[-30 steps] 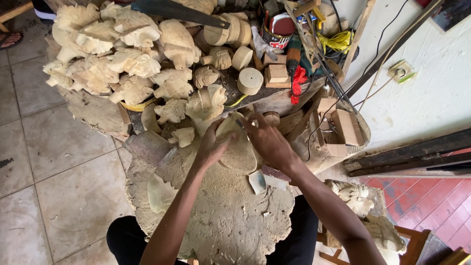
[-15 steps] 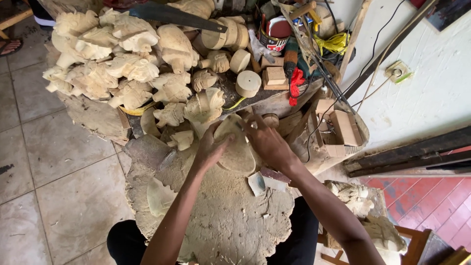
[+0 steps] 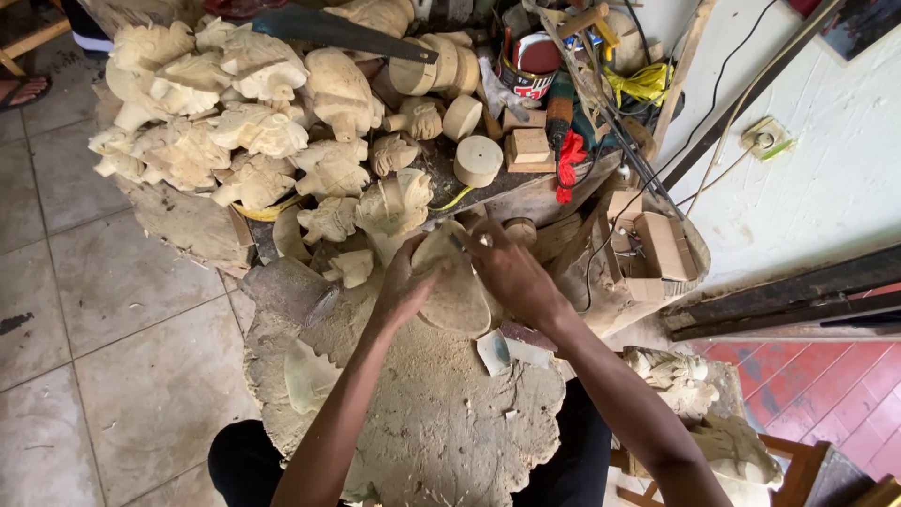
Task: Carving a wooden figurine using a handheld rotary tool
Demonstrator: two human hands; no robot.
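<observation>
- The wood carving (image 3: 457, 286) rests on the sawdust-covered stump (image 3: 441, 422), below a heap of pale figures (image 3: 235, 122).
- Left hand (image 3: 404, 286) cups its side, fingers wrapped around it.
- Right hand (image 3: 511, 272) presses its top edge, fingers curled; any tool is hidden.
- Probably stiff, light, dusty; best gripped by its thick sides.

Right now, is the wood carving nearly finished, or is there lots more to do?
A heap of carved figures on the bench looks done. In hand: the left hand steadies a pale, smooth wooden piece while the right hand presses a thin tool to its top. That piece shows no carved detail, so much seems left. Plain round blocks wait too.
</observation>
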